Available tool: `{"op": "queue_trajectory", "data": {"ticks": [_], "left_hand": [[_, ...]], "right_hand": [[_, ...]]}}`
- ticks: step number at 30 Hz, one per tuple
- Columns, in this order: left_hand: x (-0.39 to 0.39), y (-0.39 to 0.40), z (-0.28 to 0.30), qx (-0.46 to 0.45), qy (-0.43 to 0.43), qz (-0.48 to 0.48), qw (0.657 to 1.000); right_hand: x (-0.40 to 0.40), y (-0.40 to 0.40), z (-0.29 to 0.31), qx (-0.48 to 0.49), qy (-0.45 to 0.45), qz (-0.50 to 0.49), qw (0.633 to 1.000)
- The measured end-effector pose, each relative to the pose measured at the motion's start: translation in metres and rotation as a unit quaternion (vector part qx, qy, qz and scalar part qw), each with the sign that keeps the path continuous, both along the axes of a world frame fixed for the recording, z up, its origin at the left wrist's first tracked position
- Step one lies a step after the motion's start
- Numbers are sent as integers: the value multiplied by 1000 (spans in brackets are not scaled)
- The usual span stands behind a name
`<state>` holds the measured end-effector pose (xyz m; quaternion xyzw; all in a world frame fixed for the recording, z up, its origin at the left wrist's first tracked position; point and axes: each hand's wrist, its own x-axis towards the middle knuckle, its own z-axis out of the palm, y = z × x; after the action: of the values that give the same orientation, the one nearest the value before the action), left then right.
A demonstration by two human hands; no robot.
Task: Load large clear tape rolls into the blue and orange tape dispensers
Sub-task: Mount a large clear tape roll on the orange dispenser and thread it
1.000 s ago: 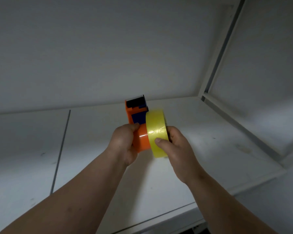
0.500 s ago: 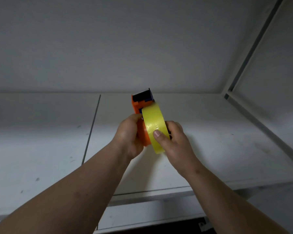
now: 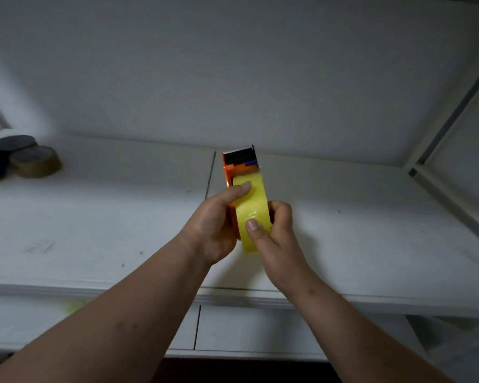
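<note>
I'm in the middle of seating the yellowish clear tape roll (image 3: 251, 211) in the orange tape dispenser (image 3: 237, 168), both held up in the air above the white tabletop (image 3: 94, 230). My left hand (image 3: 215, 230) wraps the dispenser body with its thumb pressed on the roll's top, while my right hand (image 3: 274, 239) pinches the roll, thumb on the outer face and fingers curled behind. The roll looks nearly home, so next I judge it wants a firm sideways push onto the hub, then finding the loose end to lead toward the black cutter head (image 3: 239, 155).
</note>
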<state>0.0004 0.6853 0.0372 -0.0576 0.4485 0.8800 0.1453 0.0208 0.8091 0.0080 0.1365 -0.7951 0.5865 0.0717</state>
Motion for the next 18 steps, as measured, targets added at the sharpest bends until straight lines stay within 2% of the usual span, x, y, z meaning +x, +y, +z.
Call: {"op": "queue_trajectory", "data": {"ticks": [4, 11, 18], "left_hand": [[10, -54, 6, -27, 30, -22, 999], [18, -181, 2, -54, 0, 5, 999], [35, -267, -11, -59, -29, 52, 997]], "right_hand": [[2, -54, 5, -10, -4, 19, 1000], [0, -173, 8, -20, -64, 86, 994], [0, -248, 4, -20, -119, 129, 984]]}}
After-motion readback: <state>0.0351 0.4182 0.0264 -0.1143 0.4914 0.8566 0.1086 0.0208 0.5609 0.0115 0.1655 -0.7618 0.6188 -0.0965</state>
